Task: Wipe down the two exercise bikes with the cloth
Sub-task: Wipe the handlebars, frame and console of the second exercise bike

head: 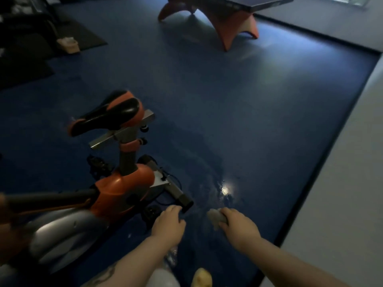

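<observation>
An orange, black and silver exercise bike [122, 187] stands at the left, its black saddle [112, 114] raised on a post. Its rear floor stabiliser bar [178, 193] sticks out toward me. My left hand [169, 223] hovers just below the end of that bar, fingers curled and holding nothing that I can see. My right hand [238, 224] is to the right of it, closed around a pale crumpled cloth [215, 217] above the floor. Only one bike is in view.
The dark blue floor [228, 121] is glossy with a bright reflection near the bar. An orange-legged table [228, 19] stands at the far end. Dark mats and a small pale box [69, 44] lie far left. A grey raised border [342, 193] runs along the right.
</observation>
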